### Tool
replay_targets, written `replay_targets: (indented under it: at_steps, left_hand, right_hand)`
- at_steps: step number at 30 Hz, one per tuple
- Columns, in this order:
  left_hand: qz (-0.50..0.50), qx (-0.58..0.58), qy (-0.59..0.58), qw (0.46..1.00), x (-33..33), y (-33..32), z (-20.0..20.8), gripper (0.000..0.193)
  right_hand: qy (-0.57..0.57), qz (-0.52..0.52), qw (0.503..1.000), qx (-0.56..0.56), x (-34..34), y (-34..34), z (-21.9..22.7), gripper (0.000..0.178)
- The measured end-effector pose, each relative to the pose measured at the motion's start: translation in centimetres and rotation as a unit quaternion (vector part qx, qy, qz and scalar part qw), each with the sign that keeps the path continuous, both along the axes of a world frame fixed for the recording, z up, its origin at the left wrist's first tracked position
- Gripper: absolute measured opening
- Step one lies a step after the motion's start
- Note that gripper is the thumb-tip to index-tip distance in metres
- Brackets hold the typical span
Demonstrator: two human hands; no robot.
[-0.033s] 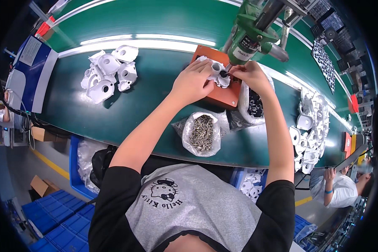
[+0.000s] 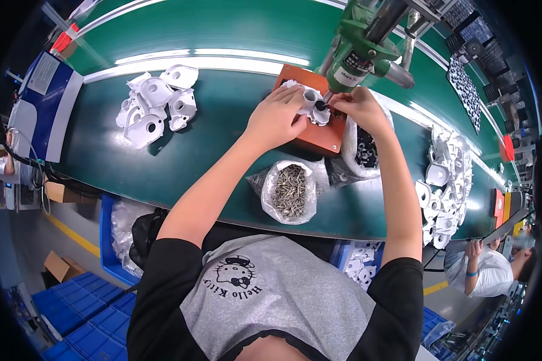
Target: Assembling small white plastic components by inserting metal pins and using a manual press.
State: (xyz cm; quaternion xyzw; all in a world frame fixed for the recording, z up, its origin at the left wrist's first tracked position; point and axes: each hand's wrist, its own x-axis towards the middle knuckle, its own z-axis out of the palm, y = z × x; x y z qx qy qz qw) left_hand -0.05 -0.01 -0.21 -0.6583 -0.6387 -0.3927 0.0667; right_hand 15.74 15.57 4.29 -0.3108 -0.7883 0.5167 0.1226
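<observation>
A white plastic housing (image 2: pixel 317 116) with round openings lies on the orange block (image 2: pixel 319 140) under a green bench press (image 2: pixel 355 57). My left hand (image 2: pixel 277 118) is closed over the housing's left side, fingers on top and thumb at the near edge. From the right, my right hand (image 2: pixel 361 109) pinches at a small black plastic part (image 2: pixel 321 106) set at the housing's right opening; its fingertips partly hide the contact. The press's metal tip (image 2: pixel 327 96) points down right beside that black part.
In front of the block stands a bag of metal screws (image 2: pixel 290 192). A bag of black parts (image 2: pixel 366 150) sits under my right forearm. White housings (image 2: pixel 153 99) are piled at left, more housings (image 2: pixel 445 186) at right. Another person (image 2: pixel 488 268) works at far right.
</observation>
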Motion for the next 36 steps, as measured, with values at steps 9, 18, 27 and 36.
replay_targets:
  at_steps: [9,18,27,36]
  left_hand:
    - [-0.002,0.003,0.0,1.0,-0.1,0.2,-0.1,0.027]
    - [-0.005,0.002,-0.002,1.0,-0.1,0.1,0.1,0.025]
    - [-0.005,-0.017,-0.011,1.0,-0.1,0.1,-0.4,0.041]
    - [-0.01,0.005,0.004,1.0,-0.1,0.3,0.0,0.023]
  right_hand:
    - [0.024,-0.013,1.0,0.009,-0.2,-0.7,0.5,0.016]
    - [0.03,0.023,0.999,-0.014,-0.5,1.3,-0.8,0.019]
    - [-0.024,0.119,0.992,-0.035,-1.3,2.0,0.5,0.029]
    - [-0.084,0.138,0.987,0.007,-1.8,2.9,1.8,0.035]
